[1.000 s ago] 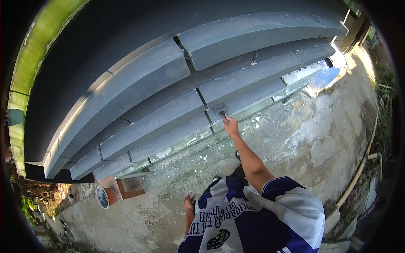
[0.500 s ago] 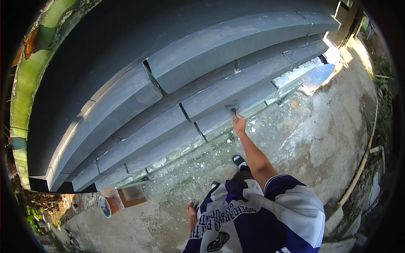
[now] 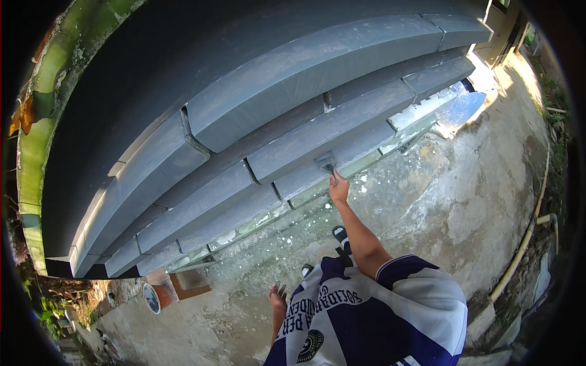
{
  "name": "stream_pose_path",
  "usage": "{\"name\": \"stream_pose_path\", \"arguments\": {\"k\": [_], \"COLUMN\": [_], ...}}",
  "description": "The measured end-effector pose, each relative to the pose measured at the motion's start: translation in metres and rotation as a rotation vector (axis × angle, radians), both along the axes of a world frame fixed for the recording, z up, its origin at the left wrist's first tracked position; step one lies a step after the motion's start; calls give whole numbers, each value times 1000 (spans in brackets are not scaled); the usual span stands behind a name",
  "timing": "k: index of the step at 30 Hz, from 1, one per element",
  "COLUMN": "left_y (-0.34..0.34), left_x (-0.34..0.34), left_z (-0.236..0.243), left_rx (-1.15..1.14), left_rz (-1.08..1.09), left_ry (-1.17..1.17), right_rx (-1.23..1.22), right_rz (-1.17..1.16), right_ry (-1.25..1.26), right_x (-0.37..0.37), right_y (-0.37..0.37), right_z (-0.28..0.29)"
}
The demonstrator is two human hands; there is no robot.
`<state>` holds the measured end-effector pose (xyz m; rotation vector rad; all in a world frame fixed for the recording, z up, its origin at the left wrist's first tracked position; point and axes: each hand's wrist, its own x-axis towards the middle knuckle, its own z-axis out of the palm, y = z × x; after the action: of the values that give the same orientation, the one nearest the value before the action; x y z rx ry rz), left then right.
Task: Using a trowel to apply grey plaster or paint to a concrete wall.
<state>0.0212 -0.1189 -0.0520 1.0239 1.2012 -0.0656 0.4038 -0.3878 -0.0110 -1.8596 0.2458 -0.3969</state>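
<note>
My right hand (image 3: pixel 339 190) grips the handle of a flat, broad-headed tool that looks like a paintbrush (image 3: pixel 326 161). Its dark head rests against the lower grey face of a long stepped ledge (image 3: pixel 305 174), above the pale, flaking strip at the base. My right arm is stretched forward. Lower down, my left hand (image 3: pixel 277 295) hangs beside my shirt over the concrete, its fingers apart and nothing in them. Grey tiers (image 3: pixel 329 134) with dark vertical gaps rise beyond the tool.
An orange bucket (image 3: pixel 163 297) with white inside stands at the left next to a brown board (image 3: pixel 190 283). White splashes dot the concrete floor (image 3: pixel 415 207). A blue-white sheet (image 3: pixel 461 110) lies by the ledge's far right end. A pale pipe (image 3: pixel 519 262) runs along the right edge.
My right hand and the brush have shifted slightly left and nearer to me along the lower face. The left hand has risen a little, its fingers more spread. The view has shifted slightly.
</note>
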Motion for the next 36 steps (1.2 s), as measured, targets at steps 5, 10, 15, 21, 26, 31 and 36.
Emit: {"name": "stream_pose_path", "arguments": {"k": [5,10,15,21,26,31,36], "left_y": [-13,-13,-4,6,8,10,17], "left_x": [-4,-23,-50,-53,-32,-19,-20], "left_z": [6,-1,-24,-35,-21,-14,-13], "left_rx": [-26,19,-4,-52,-49,-22,-7], "left_rz": [62,67,141,137,83,96,76], "left_ry": [15,-54,-45,-34,-37,-80,-74], "right_rx": [-211,-248,-346,-300,-262,-327,-29], "right_rz": [428,109,579,30,195,46,-103], "right_ry": [19,18,-24,153,65,190,-29], "right_x": [-19,-26,-28,-32,-29,-29,-28], "right_y": [47,50,7,1,-30,-59,-55], "right_z": [-1,3,22,15,9,4,58]}}
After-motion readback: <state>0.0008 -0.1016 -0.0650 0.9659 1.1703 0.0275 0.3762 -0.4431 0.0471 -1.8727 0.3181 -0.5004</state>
